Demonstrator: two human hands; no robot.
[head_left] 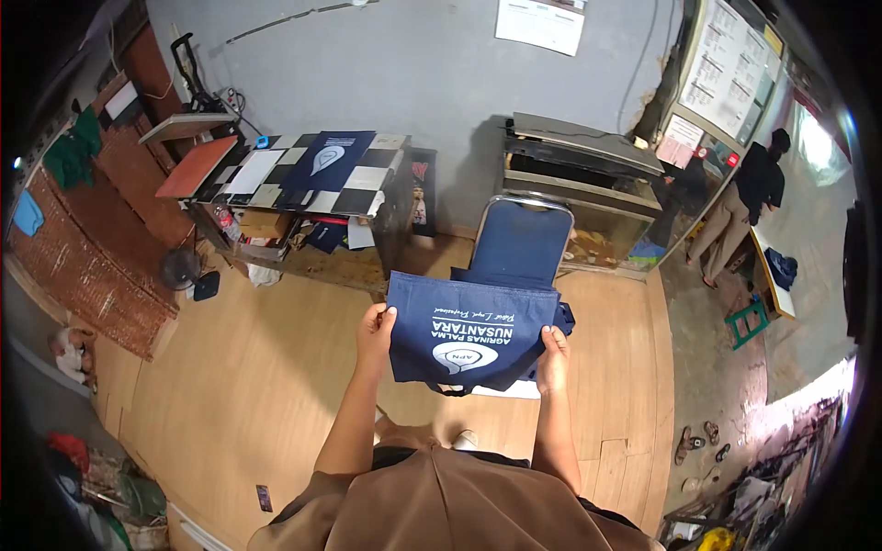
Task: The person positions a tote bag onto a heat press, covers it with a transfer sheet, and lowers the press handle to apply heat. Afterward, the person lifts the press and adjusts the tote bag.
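Observation:
Both of my hands hold a navy blue tote bag point(473, 332) out in front of my body. White print with a drop-shaped logo shows on it upside down, and its handle loop hangs at the lower edge. At the bag's left edge my left hand point(375, 329) pinches the fabric, thumb on the front. My right hand point(553, 354) grips the right edge in the same way. Directly behind the bag stands a chair with a blue backrest point(522, 241); more dark blue fabric shows beside my right hand.
A checkered table point(386, 170) at the back left bears another navy printed bag point(329, 163) and white paper. A glass cabinet point(597, 220) stands behind the chair. At the right, a person in dark clothes point(749, 197) stands near a small table. A phone-like object point(264, 499) lies on the floor.

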